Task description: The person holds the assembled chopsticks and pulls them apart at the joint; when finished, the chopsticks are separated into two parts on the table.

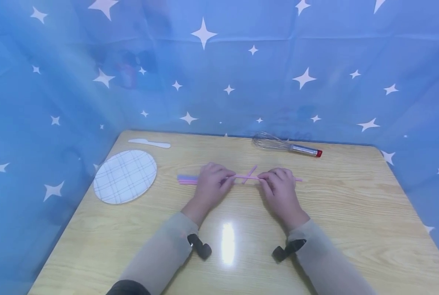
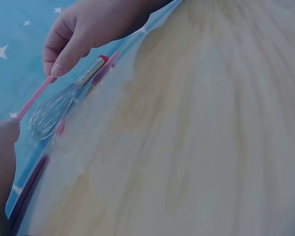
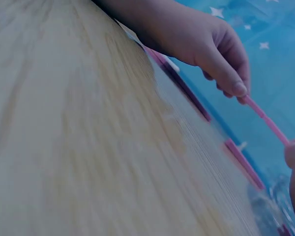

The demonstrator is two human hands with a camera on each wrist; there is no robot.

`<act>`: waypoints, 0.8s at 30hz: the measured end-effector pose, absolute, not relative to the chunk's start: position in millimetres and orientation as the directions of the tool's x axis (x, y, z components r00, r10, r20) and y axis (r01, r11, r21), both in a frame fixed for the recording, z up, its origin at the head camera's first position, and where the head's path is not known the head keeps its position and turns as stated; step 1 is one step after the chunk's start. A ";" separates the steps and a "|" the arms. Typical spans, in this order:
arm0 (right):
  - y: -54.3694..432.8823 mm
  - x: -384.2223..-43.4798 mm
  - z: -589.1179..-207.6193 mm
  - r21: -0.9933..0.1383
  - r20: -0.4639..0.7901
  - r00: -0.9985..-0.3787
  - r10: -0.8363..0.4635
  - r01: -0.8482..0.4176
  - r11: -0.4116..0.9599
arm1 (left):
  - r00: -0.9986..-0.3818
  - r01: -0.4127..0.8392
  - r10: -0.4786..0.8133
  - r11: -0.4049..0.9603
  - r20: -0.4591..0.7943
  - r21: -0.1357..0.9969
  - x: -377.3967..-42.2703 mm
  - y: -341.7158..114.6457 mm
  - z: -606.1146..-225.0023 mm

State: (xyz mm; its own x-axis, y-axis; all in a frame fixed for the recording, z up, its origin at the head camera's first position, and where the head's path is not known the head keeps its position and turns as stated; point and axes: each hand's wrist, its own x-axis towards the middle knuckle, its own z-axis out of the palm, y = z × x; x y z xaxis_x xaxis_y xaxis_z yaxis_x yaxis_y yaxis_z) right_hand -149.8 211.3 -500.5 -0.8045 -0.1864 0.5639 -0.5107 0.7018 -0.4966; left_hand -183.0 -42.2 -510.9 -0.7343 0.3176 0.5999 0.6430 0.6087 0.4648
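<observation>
Fingertips of my left hand [image 1: 212, 182] pinch a slim pink stick [image 1: 246, 177], and those of my right hand [image 1: 280, 188] pinch the same stick toward its other side, so both sets are clamped on it with thumb and forefinger. It stretches straight from one pinch to the other, its long axis running side to side across me and lifted clear of the table [image 1: 355, 205]. Neither hand is nearer: one has each side, and I judge that whatever I do now depends on keeping my two pinches in line along that axis. The right wrist view shows a small step in thickness partway along; I cannot tell whether that is one piece or two fitted together.

Below the gap between my hands lies a short pink piece [image 1: 253, 169], set slantwise to the held stick. Purple and pink sticks [image 1: 187, 178] lie side to side on the table, partly hidden by my left hand, and another pink end [image 1: 299, 179] shows past my right.

Farther out, a round checked board [image 1: 125, 177] and a white knife [image 1: 151, 143] lie to my left; a whisk [image 1: 278, 145] rests beyond my right hand, near the far edge.
</observation>
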 end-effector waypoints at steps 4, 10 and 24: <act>224.3 -148.3 -504.2 -0.509 0.547 -0.823 -0.153 -0.472 0.719 | -0.732 0.650 0.325 0.596 0.599 0.471 -183.3 -26.6 -510.9; 243.5 -145.3 -506.9 -0.482 0.593 -0.791 -0.147 -0.495 0.723 | -0.724 0.654 0.329 0.606 0.606 0.452 -185.7 -5.3 -511.5; 262.5 -139.6 -505.8 -0.510 0.598 -0.790 -0.131 -0.502 0.698 | -0.708 0.680 0.358 0.578 0.609 0.451 -183.8 8.2 -502.9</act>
State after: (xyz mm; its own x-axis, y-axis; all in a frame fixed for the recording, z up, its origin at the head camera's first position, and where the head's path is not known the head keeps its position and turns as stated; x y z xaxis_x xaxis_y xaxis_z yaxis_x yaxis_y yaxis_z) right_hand -139.6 262.5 -505.8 -0.7905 -0.1314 0.5982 -0.5021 0.6984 -0.5100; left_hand -183.8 8.2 -502.9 -0.7079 0.3582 0.6087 0.6801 0.5782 0.4507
